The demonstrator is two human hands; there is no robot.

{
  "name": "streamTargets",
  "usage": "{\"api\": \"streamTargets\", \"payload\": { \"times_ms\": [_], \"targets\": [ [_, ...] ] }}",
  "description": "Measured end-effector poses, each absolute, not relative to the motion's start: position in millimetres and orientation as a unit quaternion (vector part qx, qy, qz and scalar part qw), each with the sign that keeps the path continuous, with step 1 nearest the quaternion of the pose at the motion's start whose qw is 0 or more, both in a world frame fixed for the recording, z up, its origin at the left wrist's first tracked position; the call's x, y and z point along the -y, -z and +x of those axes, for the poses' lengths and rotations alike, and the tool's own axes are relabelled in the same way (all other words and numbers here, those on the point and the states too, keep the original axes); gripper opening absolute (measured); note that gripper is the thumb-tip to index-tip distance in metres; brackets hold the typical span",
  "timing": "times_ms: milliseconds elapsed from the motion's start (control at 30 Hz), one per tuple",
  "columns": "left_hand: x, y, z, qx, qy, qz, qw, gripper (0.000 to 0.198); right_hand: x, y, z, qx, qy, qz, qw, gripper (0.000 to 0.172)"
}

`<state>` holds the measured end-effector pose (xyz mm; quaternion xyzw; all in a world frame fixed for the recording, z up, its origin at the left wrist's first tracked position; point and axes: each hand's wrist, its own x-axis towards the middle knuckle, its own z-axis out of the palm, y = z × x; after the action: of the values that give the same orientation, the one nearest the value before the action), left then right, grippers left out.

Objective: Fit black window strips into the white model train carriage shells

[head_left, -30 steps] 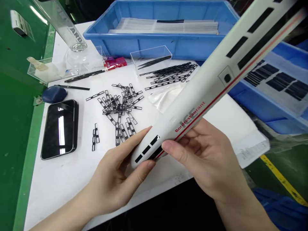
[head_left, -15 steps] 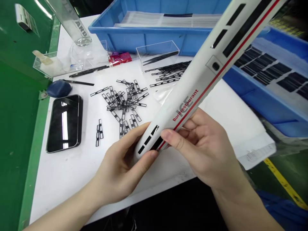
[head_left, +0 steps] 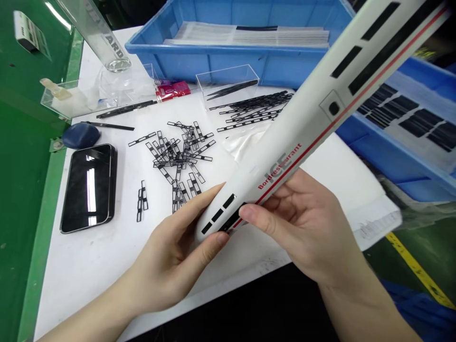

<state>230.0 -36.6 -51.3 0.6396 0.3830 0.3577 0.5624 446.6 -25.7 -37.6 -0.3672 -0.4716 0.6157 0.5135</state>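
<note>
A long white model train body (head_left: pixel 302 114) with dark windows, a red stripe and the words "ICE Bordrestaurant" slants from the centre to the upper right. Its near end rests in my left hand (head_left: pixel 178 256), the thumb on the lower edge and the fingers behind. My right hand (head_left: pixel 309 228) grips the body a little farther up, its thumb pressed beside a dark window and its other fingers underneath. Left of the body, a pile of small black window frames (head_left: pixel 183 154) lies on the white table (head_left: pixel 107 266), with a few more frames (head_left: pixel 142 200) apart from it.
A black glossy box (head_left: pixel 89 187) lies at the left. Long black strips (head_left: pixel 252 109) are behind the pile, near a clear tray (head_left: pixel 228 85). Blue bins (head_left: pixel 228 61) stand at the back and right (head_left: pixel 392 161). A white bag (head_left: pixel 342 180) lies under the train's right side.
The far part of the train body has tilted slightly down to the right. Both hands keep their hold, and the whole view has shifted a little.
</note>
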Motion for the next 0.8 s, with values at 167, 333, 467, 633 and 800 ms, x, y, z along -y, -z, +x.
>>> {"api": "streamTargets", "payload": {
  "times_ms": [167, 333, 467, 633, 800],
  "targets": [
    [39.2, 52.9, 230.1, -0.395, -0.356, 0.669, 0.519, 0.071, 26.6, 36.9, 447.2, 0.467, -0.613, -0.388, 0.506, 0.047],
    [42.5, 53.5, 229.8, -0.410, -0.349, 0.678, 0.499, 0.073, 27.5, 36.8, 446.1, 0.464, -0.609, -0.394, 0.508, 0.045],
    [41.8, 54.2, 231.8, -0.401, -0.356, 0.681, 0.498, 0.077, 22.7, 38.0, 444.2, 0.449, -0.622, -0.385, 0.513, 0.045],
    [33.9, 50.2, 233.5, -0.398, -0.379, 0.613, 0.567, 0.062, 15.4, 40.0, 441.7, 0.464, -0.618, -0.370, 0.516, 0.038],
    [22.6, 42.9, 231.3, -0.327, -0.370, 0.531, 0.689, 0.053, 13.3, 40.7, 447.6, 0.500, -0.589, -0.384, 0.506, 0.015]
  ]
}}
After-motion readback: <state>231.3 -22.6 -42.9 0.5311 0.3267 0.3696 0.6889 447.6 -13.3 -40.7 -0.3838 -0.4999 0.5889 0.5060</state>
